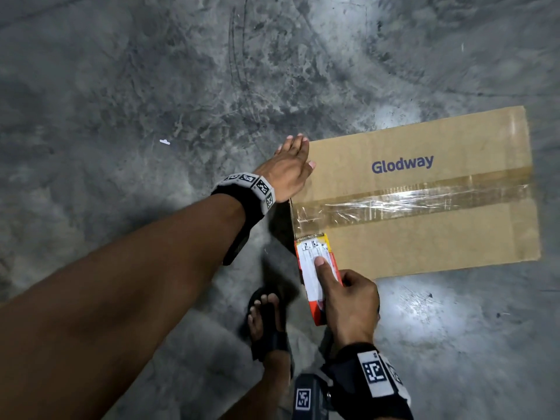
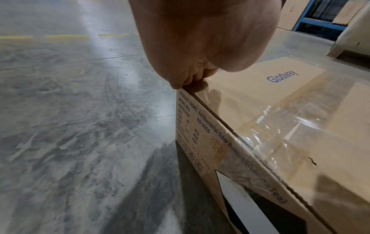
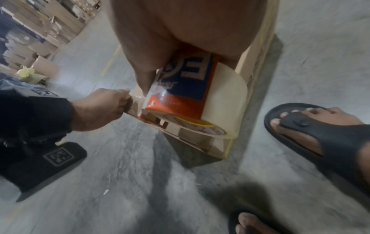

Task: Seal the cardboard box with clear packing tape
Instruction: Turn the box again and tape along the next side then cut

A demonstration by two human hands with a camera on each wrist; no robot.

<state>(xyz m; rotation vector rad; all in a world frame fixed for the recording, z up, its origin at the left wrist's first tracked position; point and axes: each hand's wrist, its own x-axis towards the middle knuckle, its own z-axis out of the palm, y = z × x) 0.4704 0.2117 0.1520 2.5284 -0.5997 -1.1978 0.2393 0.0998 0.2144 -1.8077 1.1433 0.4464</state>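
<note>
Under right fingers [image 1: 325,269] — tape roll [image 1: 315,277]

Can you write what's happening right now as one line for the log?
brown cardboard box on floor | clear tape strip along seam | left hand steadying corner | right hand holding orange-white tape roll

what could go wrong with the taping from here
The tape on the box already looks wrinkled, so it may bond poorly along the seam. The roll sits at the box's near edge in the right hand; pulling it over that edge could twist the strip. The left hand only steadies a corner, so the box might slide.
</note>
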